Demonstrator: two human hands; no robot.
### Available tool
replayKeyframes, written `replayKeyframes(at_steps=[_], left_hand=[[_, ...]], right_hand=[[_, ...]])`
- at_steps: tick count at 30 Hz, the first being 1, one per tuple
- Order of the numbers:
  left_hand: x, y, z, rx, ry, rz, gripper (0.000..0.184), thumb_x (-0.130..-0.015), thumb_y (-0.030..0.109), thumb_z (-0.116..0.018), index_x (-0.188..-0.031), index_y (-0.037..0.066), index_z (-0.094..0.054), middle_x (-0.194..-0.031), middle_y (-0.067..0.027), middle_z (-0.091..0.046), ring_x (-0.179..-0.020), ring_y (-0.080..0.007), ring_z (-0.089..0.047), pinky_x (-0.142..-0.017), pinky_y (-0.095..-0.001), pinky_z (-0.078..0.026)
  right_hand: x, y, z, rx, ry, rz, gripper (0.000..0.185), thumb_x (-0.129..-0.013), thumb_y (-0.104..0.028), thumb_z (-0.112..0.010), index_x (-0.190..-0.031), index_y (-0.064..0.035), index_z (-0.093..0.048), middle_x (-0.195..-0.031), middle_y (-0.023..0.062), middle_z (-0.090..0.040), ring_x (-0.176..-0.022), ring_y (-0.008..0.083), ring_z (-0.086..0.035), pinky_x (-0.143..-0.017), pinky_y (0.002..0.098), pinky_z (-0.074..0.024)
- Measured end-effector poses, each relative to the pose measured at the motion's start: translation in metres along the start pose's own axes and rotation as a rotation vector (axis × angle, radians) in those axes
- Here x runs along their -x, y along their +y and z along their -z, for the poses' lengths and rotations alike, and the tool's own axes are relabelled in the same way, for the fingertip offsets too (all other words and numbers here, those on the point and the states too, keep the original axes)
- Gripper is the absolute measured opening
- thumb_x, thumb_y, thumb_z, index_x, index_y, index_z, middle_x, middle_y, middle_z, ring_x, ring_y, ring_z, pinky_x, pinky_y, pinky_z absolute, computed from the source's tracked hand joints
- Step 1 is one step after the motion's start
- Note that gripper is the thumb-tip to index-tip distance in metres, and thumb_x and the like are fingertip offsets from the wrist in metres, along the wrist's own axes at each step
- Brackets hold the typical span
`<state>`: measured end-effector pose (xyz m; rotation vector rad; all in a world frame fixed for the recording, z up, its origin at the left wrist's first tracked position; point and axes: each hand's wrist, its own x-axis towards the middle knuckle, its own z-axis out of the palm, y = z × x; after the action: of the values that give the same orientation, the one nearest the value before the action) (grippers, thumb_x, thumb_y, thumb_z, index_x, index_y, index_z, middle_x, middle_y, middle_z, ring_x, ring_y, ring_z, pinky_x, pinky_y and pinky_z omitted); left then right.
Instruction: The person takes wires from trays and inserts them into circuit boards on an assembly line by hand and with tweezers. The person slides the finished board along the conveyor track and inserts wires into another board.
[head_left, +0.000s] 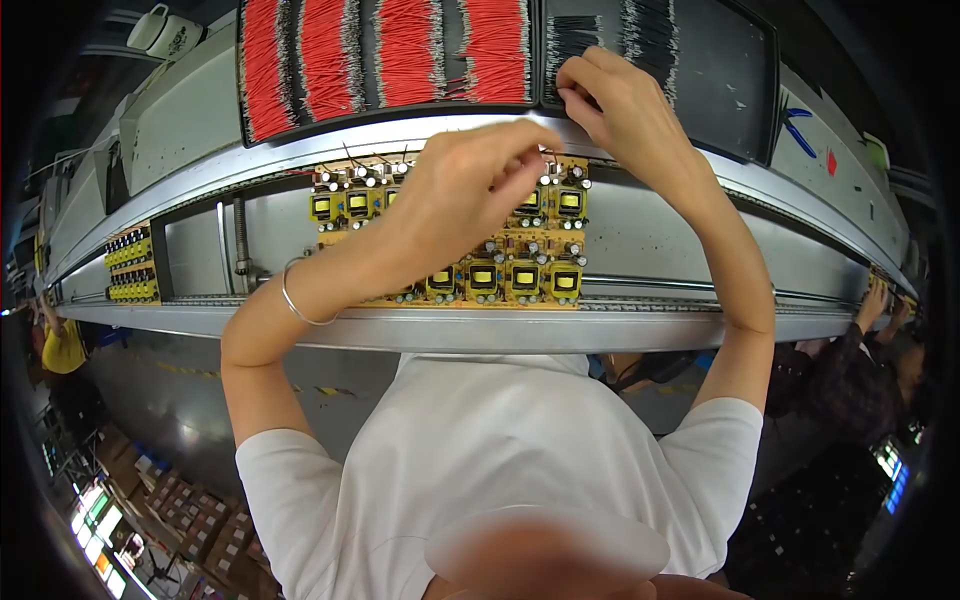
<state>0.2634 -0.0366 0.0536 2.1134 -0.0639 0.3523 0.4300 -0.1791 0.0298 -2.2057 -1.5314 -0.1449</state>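
My left hand (475, 185) hangs over a panel of circuit boards (482, 278), with its thumb and fingers drawn together near the panel's top right corner. What those fingers hold, if anything, cannot be made out. The boards carry yellow transformers and small upright capacitors, and a few thin wires stick up along the far edge. At the tray (725, 100) beyond the rail, my right hand (622, 105) pinches among short black wires (572, 38). Its fingertips partly cover the wires there. Bundles of red wires (410, 50) lie in rows in the adjoining tray on the left.
The boards sit on a conveyor with a metal front rail (640, 330). Another board panel (132, 265) lies farther left on it. Blue-handled pliers (798, 132) rest right of the trays; a white mug (165, 32) stands far left. Another person's hand (873, 303) is at the right end.
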Motion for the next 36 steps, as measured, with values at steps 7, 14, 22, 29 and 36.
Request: replayKeyframes(at_steps=[7,14,22,29,36], left_hand=[[0.016,-0.004,-0.024,0.139,-0.202,0.053,0.012,-0.082,-0.004,-0.069,-0.093,0.000,-0.071,-0.078,-0.0022,-0.070,-0.059,-0.0097,-0.056,-0.055,-0.0214,-0.047],[0.017,-0.009,-0.033,0.088,-0.216,0.090,0.005,-0.082,-0.003,-0.069,-0.086,-0.001,-0.070,-0.076,-0.0022,-0.071,-0.057,-0.0094,-0.055,-0.052,-0.0212,-0.045],[0.021,-0.013,-0.036,0.031,-0.208,0.039,0.007,-0.081,-0.003,-0.070,-0.087,-0.001,-0.070,-0.076,-0.0029,-0.070,-0.055,-0.0114,-0.055,-0.051,-0.0231,-0.045],[0.031,-0.017,-0.037,-0.097,-0.253,-0.251,0.023,-0.078,-0.007,-0.065,-0.100,0.002,-0.068,-0.091,-0.0051,-0.068,-0.072,-0.0175,-0.060,-0.062,-0.0272,-0.049],[0.027,-0.012,-0.028,-0.252,-0.151,-0.408,0.027,-0.075,0.000,-0.064,-0.101,0.008,-0.061,-0.096,-0.0075,-0.057,-0.081,-0.0220,-0.055,-0.064,-0.0308,-0.049]], right_hand=[[0.019,-0.017,0.024,-0.150,0.165,-0.047,0.010,-0.085,0.000,-0.065,-0.094,-0.0023,-0.063,-0.085,0.0025,-0.062,-0.065,0.0135,-0.051,-0.060,0.0260,-0.0436],[0.054,-0.029,0.040,-0.302,0.161,-0.168,0.014,-0.083,0.004,-0.065,-0.096,-0.0012,-0.065,-0.081,0.0028,-0.065,-0.064,0.0120,-0.052,-0.060,0.0240,-0.0448],[0.075,-0.031,0.042,-0.247,0.094,-0.244,0.018,-0.084,0.007,-0.064,-0.100,0.0000,-0.067,-0.086,0.0029,-0.070,-0.068,0.0108,-0.056,-0.064,0.0203,-0.0471],[0.089,-0.045,0.045,-0.530,-0.022,-0.398,0.014,-0.084,0.005,-0.066,-0.097,0.0007,-0.067,-0.086,0.0029,-0.070,-0.067,0.0113,-0.056,-0.062,0.0199,-0.0457],[0.098,-0.050,0.037,-0.490,-0.123,-0.274,0.005,-0.082,0.004,-0.068,-0.086,0.0006,-0.066,-0.083,0.0027,-0.065,-0.069,0.0127,-0.051,-0.062,0.0230,-0.0421]])
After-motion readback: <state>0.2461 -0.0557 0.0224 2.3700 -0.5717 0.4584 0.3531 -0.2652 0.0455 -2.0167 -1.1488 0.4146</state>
